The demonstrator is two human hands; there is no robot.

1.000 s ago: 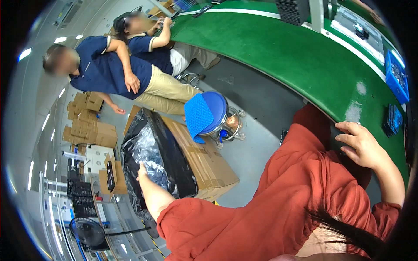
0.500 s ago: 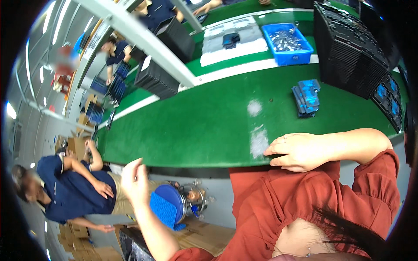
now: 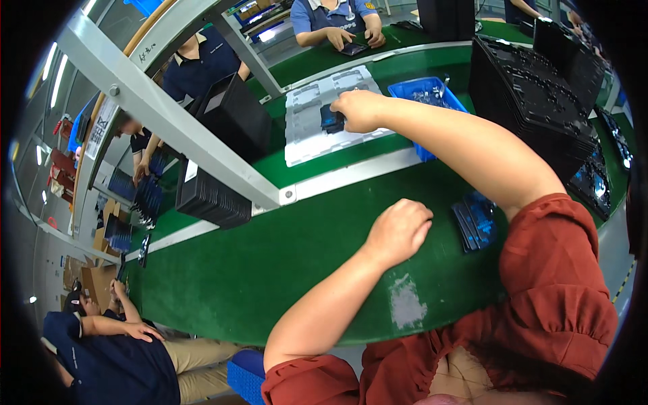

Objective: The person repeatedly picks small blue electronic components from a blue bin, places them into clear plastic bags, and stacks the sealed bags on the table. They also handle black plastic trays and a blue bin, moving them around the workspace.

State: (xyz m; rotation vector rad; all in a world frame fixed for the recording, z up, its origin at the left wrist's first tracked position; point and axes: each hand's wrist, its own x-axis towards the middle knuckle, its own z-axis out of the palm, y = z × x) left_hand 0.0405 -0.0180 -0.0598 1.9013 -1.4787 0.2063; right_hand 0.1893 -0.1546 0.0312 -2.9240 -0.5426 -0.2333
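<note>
My right hand point(image 3: 361, 110) reaches across the table with its fingers closed on the edge of a small dark flat part point(image 3: 331, 120). That part lies on a pale grey moulded tray point(image 3: 307, 145); the fingertips are partly hidden. My left hand point(image 3: 399, 233) is above the green tabletop, fingers loosely bent and thumb apart, with nothing seen in it. To its right, below my right forearm, is a small stack of dark flat parts with blue faces point(image 3: 476, 221).
A blue bin point(image 3: 422, 91) of small metal pieces sits partly behind my right forearm. Tall black tray stacks point(image 3: 533, 108) stand at the right. A grey metal post point(image 3: 175, 115) crosses the left side. Co-workers sit across the table and at the left; a blue stool point(image 3: 246, 374) is below.
My right hand has gone from the near table edge to the part on the tray. My left hand has come up from beside the table to over it. The view has shifted.
</note>
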